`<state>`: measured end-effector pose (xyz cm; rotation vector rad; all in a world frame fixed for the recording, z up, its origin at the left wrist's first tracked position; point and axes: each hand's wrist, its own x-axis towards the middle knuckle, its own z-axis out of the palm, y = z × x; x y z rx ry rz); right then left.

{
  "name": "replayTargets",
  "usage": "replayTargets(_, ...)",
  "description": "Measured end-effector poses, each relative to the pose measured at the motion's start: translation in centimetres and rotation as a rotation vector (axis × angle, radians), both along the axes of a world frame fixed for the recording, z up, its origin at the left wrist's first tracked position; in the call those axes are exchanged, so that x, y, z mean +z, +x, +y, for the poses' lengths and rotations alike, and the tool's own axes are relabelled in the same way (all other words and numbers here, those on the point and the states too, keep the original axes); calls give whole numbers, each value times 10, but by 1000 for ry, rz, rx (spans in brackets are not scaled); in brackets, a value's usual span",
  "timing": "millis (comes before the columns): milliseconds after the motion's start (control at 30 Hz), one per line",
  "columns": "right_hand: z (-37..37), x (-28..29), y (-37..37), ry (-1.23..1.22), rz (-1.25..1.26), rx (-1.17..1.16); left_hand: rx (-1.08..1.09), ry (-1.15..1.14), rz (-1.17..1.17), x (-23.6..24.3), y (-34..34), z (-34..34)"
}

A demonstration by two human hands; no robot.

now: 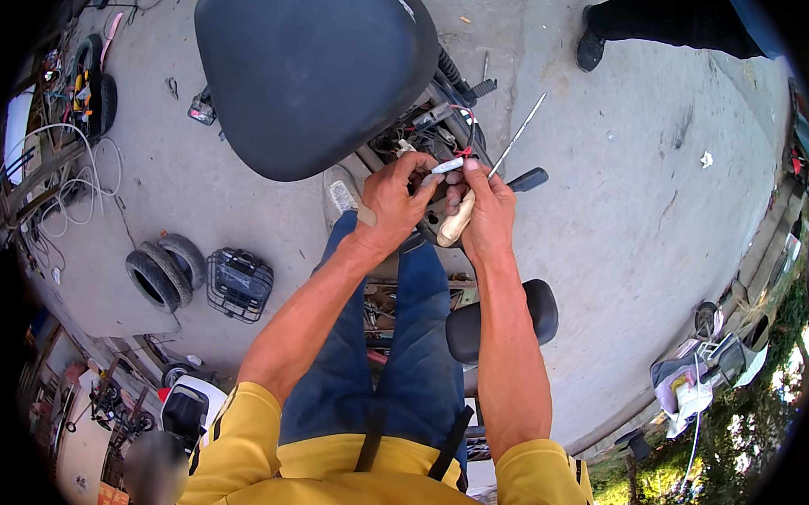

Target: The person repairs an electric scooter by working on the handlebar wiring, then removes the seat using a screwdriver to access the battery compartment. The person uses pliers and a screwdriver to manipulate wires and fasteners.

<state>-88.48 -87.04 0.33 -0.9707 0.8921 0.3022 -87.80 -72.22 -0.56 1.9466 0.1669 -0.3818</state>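
Note:
My left hand point(395, 196) pinches a small white stick-shaped piece point(447, 166) between thumb and finger; I cannot make out its exact kind. The fingertips of my right hand point(488, 208) meet its other end. That same hand grips a screwdriver, with its pale handle point(456, 222) under the palm and its long metal shaft pointing up and to the right. Both hands are close together over the opened body of a scooter point(441, 128). Red wires point(469, 138) show just beyond my fingertips. A large black seat point(313, 72) stands above and left of my hands.
A black footrest-like lever point(528, 179) juts out right of my hands, and a black pad point(540, 322) lies by my right forearm. Tyres point(155, 273) and a black basket point(239, 285) rest on the concrete at left. Another person's shoe point(590, 49) is at the upper right.

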Motion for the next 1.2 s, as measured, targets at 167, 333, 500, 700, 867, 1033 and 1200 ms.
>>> replayTargets(167, 3, 0, -4, -6, -14, 10, 6, 13, -82, -9, -3, -1)
replayTargets(333, 4, -2, -6, -74, -45, 95, -26, 56, -137, -11, -2, -1)
replayTargets(500, 3, -5, -7, -129, -52, 147, -70, 35, -171, 1, 2, 1)
replayTargets(700, 7, -7, -8, -220, -48, 211, -185, 109, -293, 3, 3, -1)
replayTargets(867, 6, -7, -7, -258, -46, 276, -202, 145, -330, 5, 0, -2)
replayTargets(1033, 7, -5, -7, -238, -79, 290, -172, 171, -405, 5, -3, -5)
replayTargets(1200, 9, -8, -12, -325, -95, 305, -173, 182, -412, 4, -5, -10)
